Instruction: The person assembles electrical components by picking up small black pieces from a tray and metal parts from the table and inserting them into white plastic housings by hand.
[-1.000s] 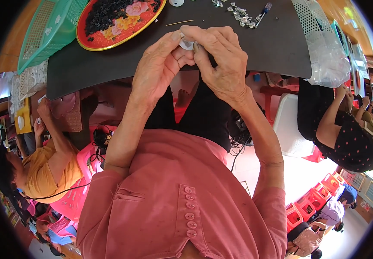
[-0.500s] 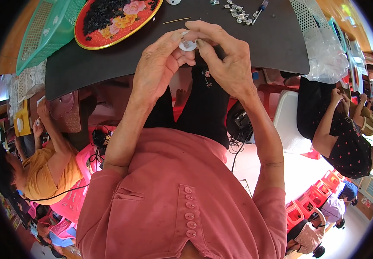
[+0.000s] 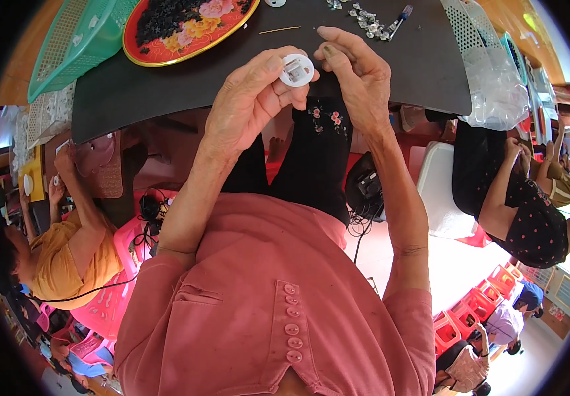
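Observation:
A small round white plastic piece (image 3: pixel 297 70), with a clear rectangular recess in its face, sits between the thumb and fingers of my left hand (image 3: pixel 248 92). Its recessed side is turned up toward me, above the table's near edge. Just to the right of it is my right hand (image 3: pixel 362 82), its fingers bent and the thumb apart from the forefinger. I see nothing between those two fingertips; the other fingers are partly hidden behind the thumb. A thin tan stick (image 3: pixel 280 30) lies on the dark table beyond my hands.
A red flowered tray (image 3: pixel 192 49) with small black pieces stands at the far left, beside a green basket (image 3: pixel 67 56). Clear gem-like pieces (image 3: pixel 369 25) and a pen-like tool (image 3: pixel 400 22) lie far right. Plastic bags (image 3: pixel 499 99) hang by the right edge. Other people sit both sides.
My right hand has let go of the white piece and drawn away to the right. My left hand has tilted the piece so that its recessed face shows more fully.

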A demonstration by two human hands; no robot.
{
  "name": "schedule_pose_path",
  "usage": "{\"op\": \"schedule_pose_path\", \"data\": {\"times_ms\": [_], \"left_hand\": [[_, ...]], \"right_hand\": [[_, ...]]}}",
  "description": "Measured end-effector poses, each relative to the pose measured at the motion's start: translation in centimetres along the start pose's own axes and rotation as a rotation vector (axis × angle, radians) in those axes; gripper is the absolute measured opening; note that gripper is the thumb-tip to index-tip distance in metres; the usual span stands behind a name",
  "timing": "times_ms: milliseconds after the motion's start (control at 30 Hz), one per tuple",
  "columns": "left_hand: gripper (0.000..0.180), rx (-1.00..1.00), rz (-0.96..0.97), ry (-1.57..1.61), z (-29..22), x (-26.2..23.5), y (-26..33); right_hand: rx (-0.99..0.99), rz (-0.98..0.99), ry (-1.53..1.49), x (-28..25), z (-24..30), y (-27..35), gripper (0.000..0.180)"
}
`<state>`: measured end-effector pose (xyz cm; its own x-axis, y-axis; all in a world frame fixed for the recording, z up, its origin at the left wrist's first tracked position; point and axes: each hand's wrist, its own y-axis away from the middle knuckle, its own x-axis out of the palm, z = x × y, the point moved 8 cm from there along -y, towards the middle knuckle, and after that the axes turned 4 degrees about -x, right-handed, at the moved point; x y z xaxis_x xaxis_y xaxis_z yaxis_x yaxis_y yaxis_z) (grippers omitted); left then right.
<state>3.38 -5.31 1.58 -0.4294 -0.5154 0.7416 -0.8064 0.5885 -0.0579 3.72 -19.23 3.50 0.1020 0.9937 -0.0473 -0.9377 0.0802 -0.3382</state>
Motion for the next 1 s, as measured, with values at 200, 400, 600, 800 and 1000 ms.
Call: {"op": "schedule_pose_path", "data": {"times_ms": [200,400,600,800,1000], "left_hand": [[0.035,0.014,0.02,0.01,-0.4,0.4,0.5],[0.033,0.012,-0.025,0.002,-0.7,0.7,1.1],[0.031,0.016,-0.029,0.036,-0.6,0.0,0.8],[0.031,0.007,-0.07,0.079,-0.7,-0.9,0.6],[0.034,-0.026,-0.093,0.074,-0.9,-1.2,0.7]], "right_hand": [[-0.03,0.039,0.016,0.7,0.0,0.4,0.024],[-0.049,0.038,0.045,0.8,-0.1,0.5,0.023],[-0.04,0.037,0.044,0.9,0.0,0.7,0.022],[0.0,0.035,0.041,0.9,-0.1,0.7,0.022],[0.027,0.048,0.041,0.6,0.3,1.0,0.021]]}}
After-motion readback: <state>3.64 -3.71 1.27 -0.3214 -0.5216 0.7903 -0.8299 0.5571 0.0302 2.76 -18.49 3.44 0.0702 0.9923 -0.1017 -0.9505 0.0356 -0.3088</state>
